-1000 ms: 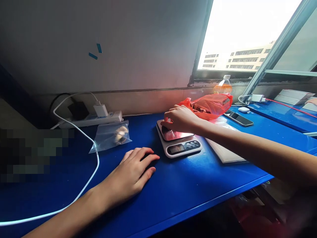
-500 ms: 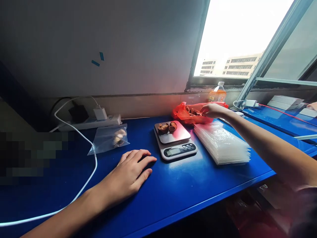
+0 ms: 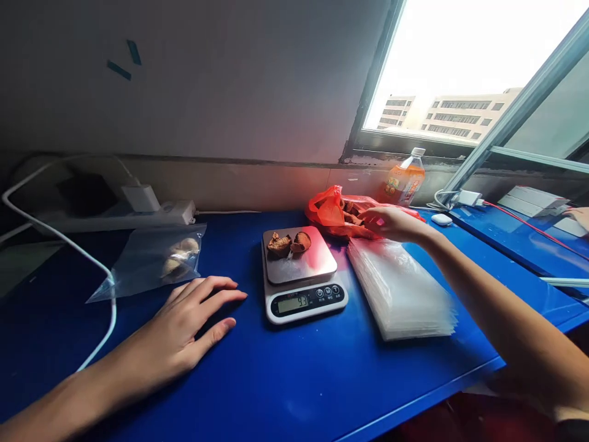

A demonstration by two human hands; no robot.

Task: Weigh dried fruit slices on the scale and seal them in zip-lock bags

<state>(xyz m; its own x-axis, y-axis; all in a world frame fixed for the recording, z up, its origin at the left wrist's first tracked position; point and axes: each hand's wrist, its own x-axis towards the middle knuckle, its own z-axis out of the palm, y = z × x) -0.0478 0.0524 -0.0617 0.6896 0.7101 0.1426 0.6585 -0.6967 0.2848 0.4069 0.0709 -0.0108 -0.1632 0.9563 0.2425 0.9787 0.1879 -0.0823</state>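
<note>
My left hand (image 3: pixel 193 325) lies on the blue table, fingers spread, holding nothing. To its right stands a kitchen scale (image 3: pixel 304 270) with a steel plate and a lit display that seems to read 9.3. Two brown, dried, woody-looking pieces (image 3: pixel 280 245) rest on the plate. Behind the scale, a crumpled red plastic bag (image 3: pixel 319 212) lies open with more brown pieces (image 3: pixel 350 213) inside. My right hand (image 3: pixel 391 224) reaches into the bag's opening, fingers bent together; what the fingertips hold is hidden. Under that forearm is a stack of clear plastic bags (image 3: pixel 400 288).
A clear zip bag (image 3: pixel 151 255) with pale pieces lies left, by a white cable (image 3: pixel 99 263) and a power strip (image 3: pixel 179 212). An orange drink bottle (image 3: pixel 405 178) stands behind the red bag. White boxes (image 3: pixel 534 201) and a metal frame (image 3: pixel 492 126) are at right.
The view has shifted closer and to the right, and the scale's digits are now readable. My right hand stays at the red bag, its fingers lower among the pieces. My left hand remains flat.
</note>
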